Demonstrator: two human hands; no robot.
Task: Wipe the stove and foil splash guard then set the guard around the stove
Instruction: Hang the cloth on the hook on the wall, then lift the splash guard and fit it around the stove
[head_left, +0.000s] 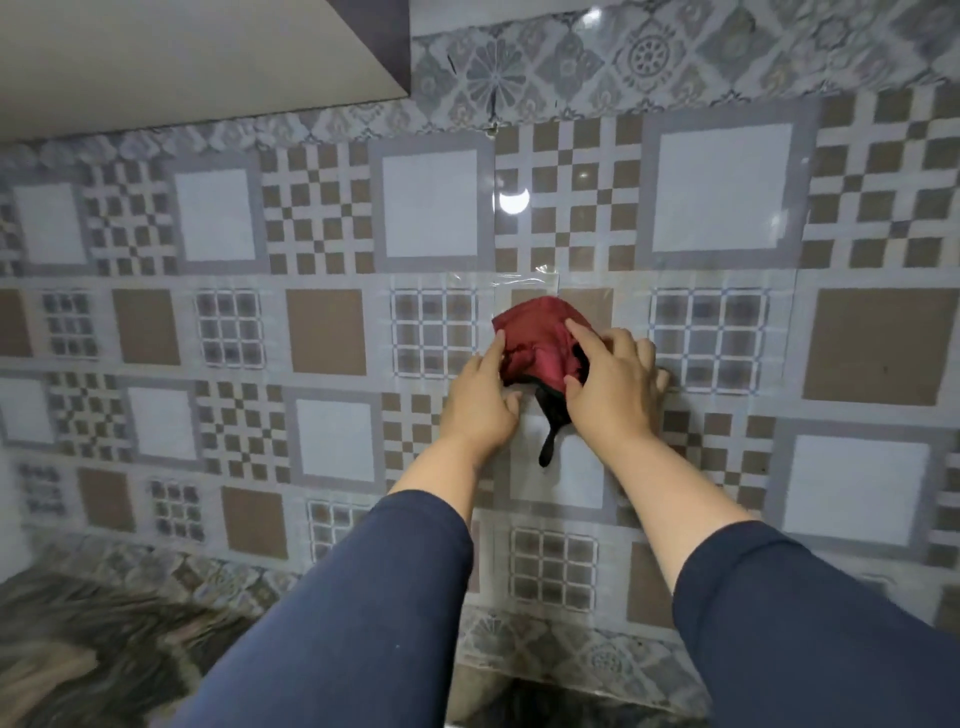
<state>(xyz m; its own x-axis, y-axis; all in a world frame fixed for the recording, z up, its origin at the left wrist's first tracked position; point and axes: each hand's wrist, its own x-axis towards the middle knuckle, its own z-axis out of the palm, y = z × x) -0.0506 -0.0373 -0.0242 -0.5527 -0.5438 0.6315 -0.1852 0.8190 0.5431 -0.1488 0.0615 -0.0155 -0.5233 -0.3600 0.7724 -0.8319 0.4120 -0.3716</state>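
Note:
A bunched dark red cloth (537, 340) with a black strip hanging below it is pressed against the patterned wall covering (332, 332). My left hand (480, 402) grips the cloth's left side. On its right side my right hand (613, 387) holds it, fingers spread over the fabric. Both arms wear dark blue sleeves. Neither the stove nor a foil splash guard is in view.
A glossy patterned sheet covers the whole wall, with clear tape (524, 283) just above the cloth. A cabinet underside (197, 57) juts out at the top left. A dark marbled countertop (98, 654) lies at the bottom left.

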